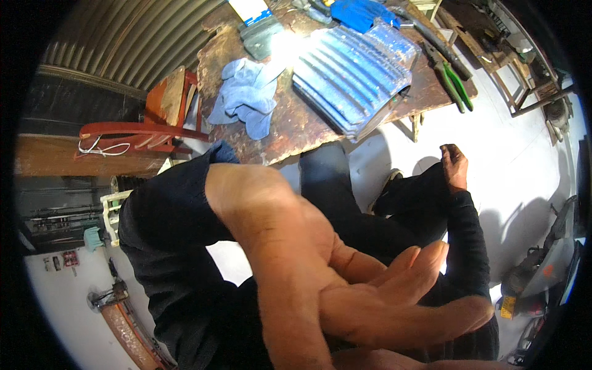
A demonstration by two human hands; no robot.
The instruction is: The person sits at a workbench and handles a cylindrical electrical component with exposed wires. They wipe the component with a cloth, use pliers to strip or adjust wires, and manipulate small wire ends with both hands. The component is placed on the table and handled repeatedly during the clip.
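My left hand (364, 290) is raised very close to the camera and fills the lower middle of the view. Its fingers stretch out toward the right, apart from one another, and nothing shows in them. My right hand (455, 168) rests by my right knee, small in view, with its fingers loosely extended and no object visible in it. Beyond both hands, a worn brown table (283, 132) carries a blue ribbed metal piece (351, 74), a crumpled light-blue cloth glove (246, 95) and pliers with green handles (453, 83). Neither hand touches these.
A red wooden chair (145, 129) stands left of the table. At the table's back lie a bright blue cloth (364, 13) and a dark grey piece (260, 38). A wooden frame (518, 74) stands at the far right. A corrugated shutter (129, 40) is behind the chair.
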